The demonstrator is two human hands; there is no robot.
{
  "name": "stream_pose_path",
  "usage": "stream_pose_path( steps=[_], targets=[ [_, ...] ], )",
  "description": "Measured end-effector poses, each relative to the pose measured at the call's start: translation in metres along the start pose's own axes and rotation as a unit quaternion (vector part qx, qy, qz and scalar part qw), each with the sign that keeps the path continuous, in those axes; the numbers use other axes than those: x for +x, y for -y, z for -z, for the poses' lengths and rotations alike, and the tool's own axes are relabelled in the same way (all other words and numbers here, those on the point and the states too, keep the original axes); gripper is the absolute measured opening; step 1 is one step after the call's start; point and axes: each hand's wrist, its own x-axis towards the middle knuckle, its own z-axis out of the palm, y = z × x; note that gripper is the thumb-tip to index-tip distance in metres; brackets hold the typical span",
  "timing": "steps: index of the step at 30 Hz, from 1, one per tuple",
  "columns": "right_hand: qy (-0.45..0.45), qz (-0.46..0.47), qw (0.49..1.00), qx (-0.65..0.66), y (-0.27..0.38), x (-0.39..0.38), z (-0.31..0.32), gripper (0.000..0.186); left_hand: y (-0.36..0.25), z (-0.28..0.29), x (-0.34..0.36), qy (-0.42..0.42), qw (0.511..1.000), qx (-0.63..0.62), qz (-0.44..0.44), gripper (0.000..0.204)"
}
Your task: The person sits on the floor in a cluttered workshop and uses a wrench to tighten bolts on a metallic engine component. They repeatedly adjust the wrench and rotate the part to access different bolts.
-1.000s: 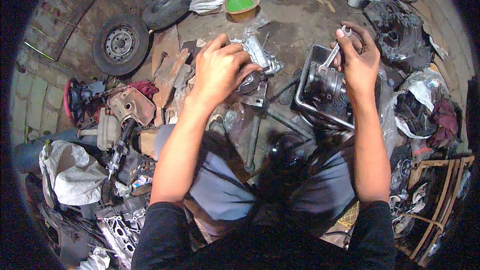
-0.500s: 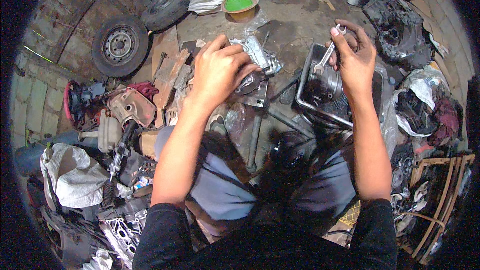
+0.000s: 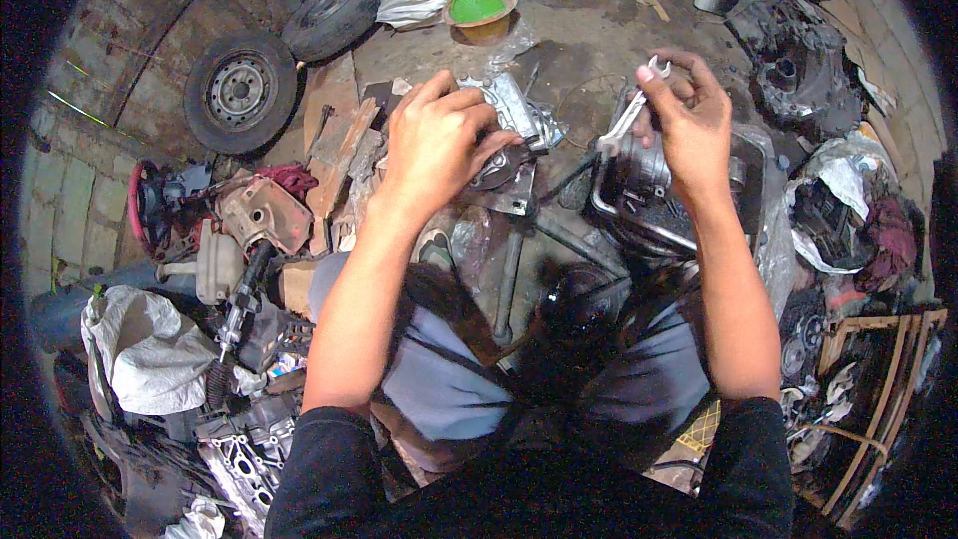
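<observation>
My right hand [image 3: 691, 130] is closed around a silver open-ended wrench [image 3: 626, 122]. One jaw sticks up past the thumb; the other end points down to the left, above the near-left rim of a dark metal tray [image 3: 602, 202]. Round metal parts [image 3: 647, 176] lie in that tray, partly under my hand. Curled over a greasy metal part with a flat plate [image 3: 517, 198] is my left hand [image 3: 439, 135], thumb along its top; its other fingertips are hidden. Beyond those fingers lies a silver metal casting [image 3: 514, 105].
A green bowl [image 3: 476, 6] sits in a basin at the far side. Two wheels [image 3: 238, 92] lean by the left wall. Metal bars [image 3: 508, 284] lie between my knees. A black casing [image 3: 798, 75] stands at right, scrap engine parts [image 3: 244, 459] at lower left.
My right hand has moved left with the wrench, which now reaches over the tray's left rim. My left hand has stayed in place on the metal part.
</observation>
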Motion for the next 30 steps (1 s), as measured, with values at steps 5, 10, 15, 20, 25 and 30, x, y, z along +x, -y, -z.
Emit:
stream_pose_path(
  steps=[5,10,15,20,25,30],
  targets=[
    [0.097,-0.114,0.983,0.108,-0.002,-0.007,-0.010,0.022,0.001,0.008,0.001,-0.005,0.997,-0.068,-0.019,0.023],
    [0.177,-0.316,0.893,0.267,-0.007,-0.018,-0.015,0.021,0.009,0.009,0.000,-0.051,0.983,-0.176,-0.003,0.020],
    [0.194,-0.302,0.915,0.184,-0.025,-0.057,-0.033,0.033,0.007,0.008,0.003,-0.081,0.937,-0.331,0.080,0.023],
    [0.242,-0.106,0.964,-0.024,-0.024,-0.090,-0.052,0.024,0.006,0.004,0.003,-0.081,0.951,-0.294,0.061,0.067],
    [0.256,-0.179,0.950,0.015,-0.031,-0.090,-0.061,0.022,-0.003,0.019,0.001,-0.033,0.972,-0.221,0.074,0.078],
    [0.222,-0.110,0.968,-0.023,-0.040,-0.092,-0.065,0.023,-0.003,0.023,0.000,-0.012,0.973,-0.221,0.069,0.080]
  ],
)
